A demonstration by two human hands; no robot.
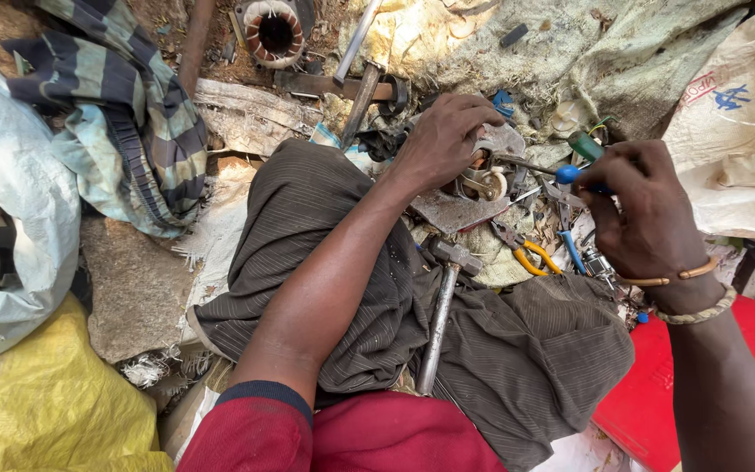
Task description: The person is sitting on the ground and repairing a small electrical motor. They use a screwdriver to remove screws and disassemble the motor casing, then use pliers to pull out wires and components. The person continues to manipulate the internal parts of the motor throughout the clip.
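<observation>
- The left hand [443, 140] presses down on a small metal motor part [481, 179], fingers curled over its top and clamped on it; the part rests on a flat metal plate [452, 211] just past the knee
- The right hand [644, 214] has its fingers closed round a screwdriver [580, 157] with a green-and-blue handle; its shaft runs leftward, tip at the part
- Lying near: a hammer [443, 306] across the lap; yellow-handled pliers [526, 249] between the hands

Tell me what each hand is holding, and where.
Right hand grips a screwdriver by its handle; left hand presses down on a small metal part.
</observation>
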